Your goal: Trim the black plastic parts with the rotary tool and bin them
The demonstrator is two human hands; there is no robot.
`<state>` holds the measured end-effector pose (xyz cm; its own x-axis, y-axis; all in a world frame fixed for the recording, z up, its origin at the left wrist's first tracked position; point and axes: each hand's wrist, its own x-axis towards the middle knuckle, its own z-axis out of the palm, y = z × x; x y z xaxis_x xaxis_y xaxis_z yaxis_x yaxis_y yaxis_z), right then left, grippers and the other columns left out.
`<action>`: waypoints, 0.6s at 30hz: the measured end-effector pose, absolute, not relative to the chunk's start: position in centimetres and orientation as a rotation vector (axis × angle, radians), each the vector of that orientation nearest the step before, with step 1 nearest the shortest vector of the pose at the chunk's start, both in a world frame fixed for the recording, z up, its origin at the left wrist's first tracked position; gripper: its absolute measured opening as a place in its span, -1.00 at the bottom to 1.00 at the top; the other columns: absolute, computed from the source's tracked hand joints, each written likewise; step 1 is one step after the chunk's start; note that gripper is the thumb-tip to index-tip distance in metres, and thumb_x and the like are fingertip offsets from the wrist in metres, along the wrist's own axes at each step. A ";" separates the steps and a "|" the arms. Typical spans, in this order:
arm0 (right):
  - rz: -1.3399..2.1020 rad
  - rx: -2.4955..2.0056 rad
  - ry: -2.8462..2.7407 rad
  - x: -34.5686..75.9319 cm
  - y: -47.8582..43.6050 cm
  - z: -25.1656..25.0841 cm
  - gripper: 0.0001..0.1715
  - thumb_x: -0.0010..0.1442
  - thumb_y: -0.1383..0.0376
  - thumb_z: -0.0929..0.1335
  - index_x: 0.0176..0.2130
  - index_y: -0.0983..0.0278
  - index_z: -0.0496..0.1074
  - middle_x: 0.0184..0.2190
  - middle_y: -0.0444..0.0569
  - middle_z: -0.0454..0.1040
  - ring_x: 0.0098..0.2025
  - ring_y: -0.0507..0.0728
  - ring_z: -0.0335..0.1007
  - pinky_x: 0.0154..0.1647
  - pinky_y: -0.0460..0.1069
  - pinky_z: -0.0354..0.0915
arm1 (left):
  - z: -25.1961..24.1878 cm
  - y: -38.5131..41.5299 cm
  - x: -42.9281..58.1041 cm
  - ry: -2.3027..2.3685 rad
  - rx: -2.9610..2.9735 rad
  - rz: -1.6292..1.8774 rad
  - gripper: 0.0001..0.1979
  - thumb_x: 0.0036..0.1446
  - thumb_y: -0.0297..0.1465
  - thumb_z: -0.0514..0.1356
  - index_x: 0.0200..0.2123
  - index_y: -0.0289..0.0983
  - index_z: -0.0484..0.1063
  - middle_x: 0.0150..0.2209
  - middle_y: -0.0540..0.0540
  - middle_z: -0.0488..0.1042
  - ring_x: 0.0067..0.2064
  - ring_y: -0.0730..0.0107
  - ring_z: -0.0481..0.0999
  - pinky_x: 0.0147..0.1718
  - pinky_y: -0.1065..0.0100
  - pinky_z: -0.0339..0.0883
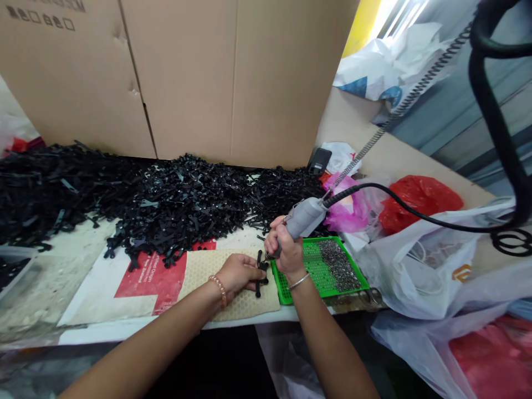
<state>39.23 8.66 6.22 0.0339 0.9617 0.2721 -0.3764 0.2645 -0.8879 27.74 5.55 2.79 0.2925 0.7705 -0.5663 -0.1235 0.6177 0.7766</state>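
My left hand (238, 275) is closed on a small black plastic part (259, 285), held over a tan honeycomb-patterned mat (203, 269). In my right hand (286, 252) is a grey electric screwdriver (306, 217), tilted, with its tip low beside the black part. Whether the tip touches the part is hidden by my fingers. A black cable and a coiled spring run from the tool's rear end up to the right. Just right of the mat lies a green perforated tray (313, 282) with many small metal screws (339, 266) gathered on its right side.
Large heaps of black plastic parts (187, 194) spread along the bench before a tall cardboard box (233, 83). A clear bin (19, 277) stands at the left. Plastic bags (436, 255), a red bag (419, 202) and a dark boxy object (320, 160) are on the right.
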 end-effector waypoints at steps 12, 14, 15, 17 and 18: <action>1.021 -0.682 -1.084 40.5 7.5 8.4 -0.70 0.13 0.12 0.37 -0.20 0.24 0.32 -0.69 -0.30 0.16 -0.70 -0.02 0.06 -0.65 -0.13 0.12 | 4.1 5.4 27.5 1.100 0.642 0.673 -0.79 -0.27 -0.56 0.41 -0.57 -0.39 0.41 -0.54 -0.09 0.50 -0.50 0.44 0.48 -0.54 0.44 0.41; 0.903 -0.710 -1.050 41.9 6.7 8.7 -0.71 0.14 0.13 0.37 -0.20 0.24 0.32 -0.69 -0.30 0.17 -0.69 -0.03 0.05 -0.64 -0.13 0.13 | 4.2 5.4 27.4 1.096 0.653 0.662 -0.80 -0.22 -0.56 0.39 -0.59 -0.39 0.39 -0.55 -0.10 0.49 -0.51 0.46 0.48 -0.53 0.45 0.41; 0.861 -0.741 -1.033 42.6 6.2 8.6 -0.72 0.15 0.13 0.38 -0.21 0.24 0.32 -0.69 -0.30 0.17 -0.69 -0.03 0.05 -0.65 -0.13 0.13 | 4.2 5.4 27.4 1.096 0.657 0.653 -0.80 -0.20 -0.56 0.39 -0.59 -0.39 0.39 -0.55 -0.10 0.49 -0.52 0.46 0.48 -0.52 0.44 0.42; 0.835 -0.825 -0.999 43.8 5.3 7.8 -0.73 0.15 0.13 0.38 -0.23 0.25 0.32 -0.70 -0.30 0.17 -0.70 -0.03 0.06 -0.66 -0.14 0.11 | 4.1 5.6 27.3 1.100 0.656 0.631 -0.80 -0.17 -0.55 0.38 -0.58 -0.39 0.38 -0.56 -0.09 0.49 -0.52 0.44 0.48 -0.50 0.41 0.44; 0.842 -0.864 -0.985 44.3 4.9 7.2 -0.73 0.15 0.13 0.38 -0.24 0.25 0.32 -0.70 -0.30 0.17 -0.70 -0.02 0.06 -0.66 -0.13 0.11 | 4.0 5.6 27.3 1.102 0.656 0.619 -0.80 -0.17 -0.54 0.38 -0.57 -0.39 0.38 -0.56 -0.09 0.49 -0.52 0.43 0.49 -0.49 0.39 0.45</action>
<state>44.29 4.91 7.25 0.3168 0.8868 0.3365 -0.1939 0.4078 -0.8922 27.32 5.63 4.04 0.3278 0.7341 -0.5947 -0.1259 0.6578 0.7426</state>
